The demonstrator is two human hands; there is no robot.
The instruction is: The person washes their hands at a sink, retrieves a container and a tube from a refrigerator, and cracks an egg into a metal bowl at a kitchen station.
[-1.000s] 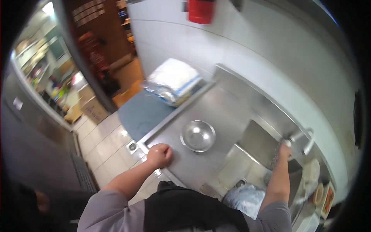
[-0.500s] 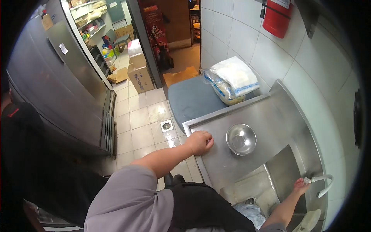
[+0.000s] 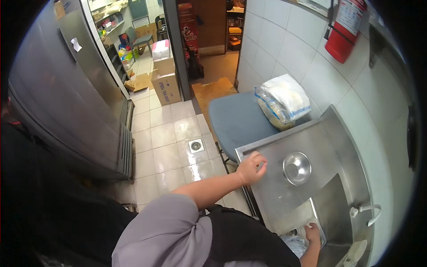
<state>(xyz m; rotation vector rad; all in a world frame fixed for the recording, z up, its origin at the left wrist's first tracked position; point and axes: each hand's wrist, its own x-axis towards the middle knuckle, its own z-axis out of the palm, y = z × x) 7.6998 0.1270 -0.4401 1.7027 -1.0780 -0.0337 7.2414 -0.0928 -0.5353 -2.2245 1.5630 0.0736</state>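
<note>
Over the near left edge of the steel counter (image 3: 278, 184), my left hand (image 3: 251, 169) is raised with loosely curled fingers, a gap beside the thumb and nothing in it. To its right a shiny metal bowl (image 3: 297, 168) rests on the counter, apart from the hand. My right hand (image 3: 312, 232) is low over the sink (image 3: 331, 202), its fingers drawn together beside a pale tray (image 3: 291, 213); a small whitish spot at the fingertips is too small to name. The white tap (image 3: 369, 208) is beyond that hand, untouched.
A grey table (image 3: 240, 118) bears a plastic-wrapped white package (image 3: 287, 100). A cardboard box (image 3: 167, 89) stands by the doorway and a fire extinguisher (image 3: 346, 33) hangs on the wall. At the far left, beside a steel fridge (image 3: 66, 107), is a person in dark clothes (image 3: 40, 191).
My right hand has left the tap and moved down and left over the sink. My left hand has lifted slightly and its fingers have loosened. The view has shifted.
</note>
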